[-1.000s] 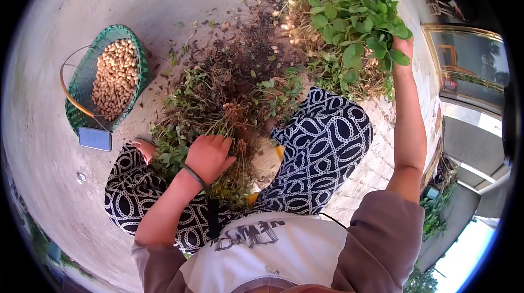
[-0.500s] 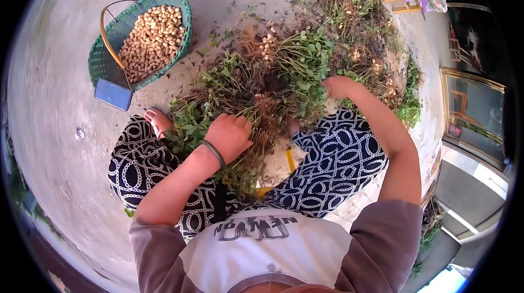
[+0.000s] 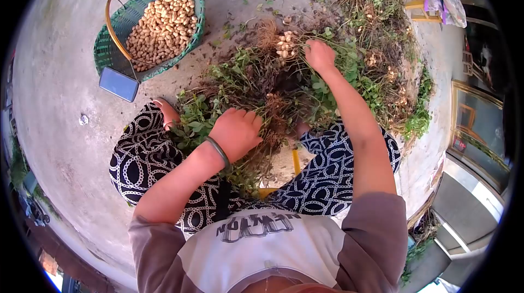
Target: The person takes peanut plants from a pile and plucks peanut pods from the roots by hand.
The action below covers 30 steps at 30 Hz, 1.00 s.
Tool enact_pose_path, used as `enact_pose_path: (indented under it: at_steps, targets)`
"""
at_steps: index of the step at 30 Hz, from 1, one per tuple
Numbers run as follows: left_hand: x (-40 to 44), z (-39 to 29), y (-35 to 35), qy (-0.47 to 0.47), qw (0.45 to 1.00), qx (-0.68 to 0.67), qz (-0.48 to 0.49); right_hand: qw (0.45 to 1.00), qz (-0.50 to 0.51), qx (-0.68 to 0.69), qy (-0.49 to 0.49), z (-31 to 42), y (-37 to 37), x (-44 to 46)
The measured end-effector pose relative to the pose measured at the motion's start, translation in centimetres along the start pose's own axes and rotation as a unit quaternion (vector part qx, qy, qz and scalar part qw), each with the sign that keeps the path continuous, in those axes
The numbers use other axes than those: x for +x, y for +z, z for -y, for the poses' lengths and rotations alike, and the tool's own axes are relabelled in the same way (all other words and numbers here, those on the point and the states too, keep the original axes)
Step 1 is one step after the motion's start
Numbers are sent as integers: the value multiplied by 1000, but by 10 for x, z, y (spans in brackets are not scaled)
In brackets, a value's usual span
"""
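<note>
My right hand (image 3: pixel 320 55) is closed round the stems of a peanut plant, just right of its cluster of pale peanuts (image 3: pixel 286 44) and roots. Green leaves of the plant (image 3: pixel 346 55) spread out to the right of that hand. My left hand (image 3: pixel 236 133), with a dark bangle at the wrist, rests palm down with curled fingers on the heap of pulled plants (image 3: pixel 229 80) between my legs. What lies under its fingers is hidden. A green woven basket (image 3: pixel 197 25) holding many loose peanuts (image 3: pixel 164 25) stands at the upper left.
A phone (image 3: pixel 119 84) sits at the basket's near edge. More peanut plants (image 3: pixel 376 36) form a long pile at the upper right, beside a small wooden stool (image 3: pixel 417 1) with a purple and clear bag. Soil and leaf scraps lie on the concrete floor (image 3: pixel 65 145).
My right hand has brought a plant from the right pile to the heap and shifted along its stems towards the roots. My left hand stays on the heap; the view has shifted.
</note>
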<state>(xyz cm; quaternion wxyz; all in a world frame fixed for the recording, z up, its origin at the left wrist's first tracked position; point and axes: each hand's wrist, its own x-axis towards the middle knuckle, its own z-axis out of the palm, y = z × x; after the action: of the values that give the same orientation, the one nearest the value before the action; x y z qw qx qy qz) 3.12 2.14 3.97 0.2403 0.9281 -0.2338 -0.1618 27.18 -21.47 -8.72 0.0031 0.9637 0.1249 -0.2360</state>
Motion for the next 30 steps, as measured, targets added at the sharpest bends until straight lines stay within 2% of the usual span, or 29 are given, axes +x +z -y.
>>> enact_pose_path:
  at_steps: [1, 3, 4, 6, 7, 8, 11, 12, 14, 15, 16, 18, 19, 20, 21, 23, 25, 26, 28, 29, 30]
  targets:
    - [0, 1, -3, 3, 1000, -5, -13, 997, -68, 21, -26, -13, -18, -6]
    - [2, 3, -7, 7, 999, -12, -29, 986, -105, 91, -87, -42, -52, -10]
    - [3, 2, -9, 10, 999, -16, -36, 994, -70, 71, -47, -44, -75, -18]
    - [5, -3, -10, 25, 994, -61, -92, 986, -125, 86, -73, -53, -92, -36]
    - [7, -2, -13, 30, 989, -79, -121, 979, -156, 94, -90, -39, -110, -47]
    - [10, -2, -12, 25, 984, -117, -133, 972, -132, 173, -83, -25, -123, -66]
    - [22, -10, -18, -18, 954, -235, -185, 957, -144, 239, -84, 21, -139, -121]
    - [28, -8, -17, -41, 928, -344, -140, 936, -167, 294, -96, 32, -130, -131]
    - [42, -7, -4, -68, 887, -430, -156, 886, -192, 403, -129, 66, -115, -159]
    - [50, -6, 3, -82, 863, -472, -161, 884, -173, 402, -165, 79, -108, -170]
    - [58, -6, 6, -69, 790, -572, -211, 884, -174, 387, -196, 98, -103, -185]
    - [56, 1, 3, -192, 677, -644, -299, 878, -217, 281, -321, 122, -92, -207]
    - [51, 3, -6, -263, 617, -665, -328, 890, -187, 238, -341, 130, -89, -217]
    - [50, 11, -10, -233, 555, -704, -377, 879, -147, 249, -378, 136, -80, -221]
    - [44, 17, -14, -280, 529, -726, -338, 884, -141, 220, -387, 143, -79, -229]
    - [43, 25, -6, -254, 548, -714, -354, 914, 27, 25, -405, 144, -115, -237]
    - [40, 29, -6, -227, 551, -741, -310, 850, -135, 249, -444, 132, -141, -224]
    - [40, 30, -5, -199, 555, -751, -298, 790, -276, 355, -418, 131, -153, -205]
    - [36, 23, -11, -147, 557, -773, -264, 857, -189, 436, -200, 103, -173, -178]
    - [33, 22, -13, -130, 557, -792, -215, 865, -142, 440, -195, 88, -159, -151]
    - [29, 15, -23, -131, 557, -797, -191, 875, -91, 405, -249, 80, -137, -133]
